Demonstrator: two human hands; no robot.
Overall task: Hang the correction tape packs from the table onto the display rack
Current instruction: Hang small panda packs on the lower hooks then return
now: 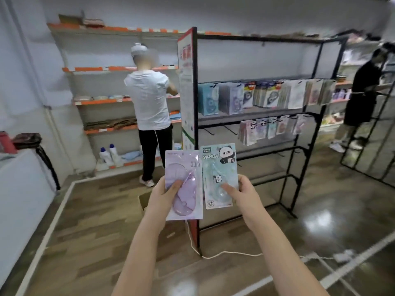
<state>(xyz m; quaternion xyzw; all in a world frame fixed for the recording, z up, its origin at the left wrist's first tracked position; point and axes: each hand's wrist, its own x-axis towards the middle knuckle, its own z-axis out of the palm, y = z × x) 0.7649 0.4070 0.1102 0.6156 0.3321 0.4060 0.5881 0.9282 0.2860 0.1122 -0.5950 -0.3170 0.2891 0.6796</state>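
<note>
Both grips pinching: left hand (pixel 163 192) holds the purple correction tape pack (pixel 184 184), thumb on its front, and right hand (pixel 241 194) holds the panda correction tape pack (pixel 220 175) the same way (packs upright, side by side, edges nearly touching). Both sit raised in front of the black display rack (pixel 303 150), not on it. Rack's two upper hook rows carry hanging packs (pixel 265 95).
</note>
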